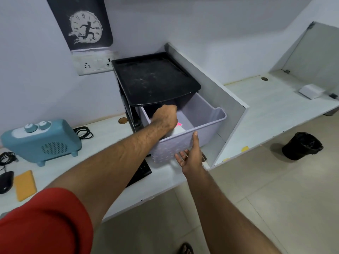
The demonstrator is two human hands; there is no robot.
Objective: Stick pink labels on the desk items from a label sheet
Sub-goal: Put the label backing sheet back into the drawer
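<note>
Desk's left edge: black mouse (6, 181), orange pad (24, 186), blue radio-like unit (43, 140) behind them.

Left hand (166, 117) reaches down into the pulled-out grey drawer (185, 143); its fingers are hidden, so whether they grip anything cannot be told. Just right of it, on the drawer floor, lies the label sheet (178, 128), white with a pink corner showing. Nothing else seen inside.

Right hand (191, 156) is spread flat against the drawer front, steadying it.

Judgement: keep the drawer braced and lift the sheet flat, without creasing it.

Far right, on the floor: black bin (302, 145).

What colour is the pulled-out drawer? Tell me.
Pale lilac-grey, with small light flecks on the drawer front; seen best in the head view.
</note>
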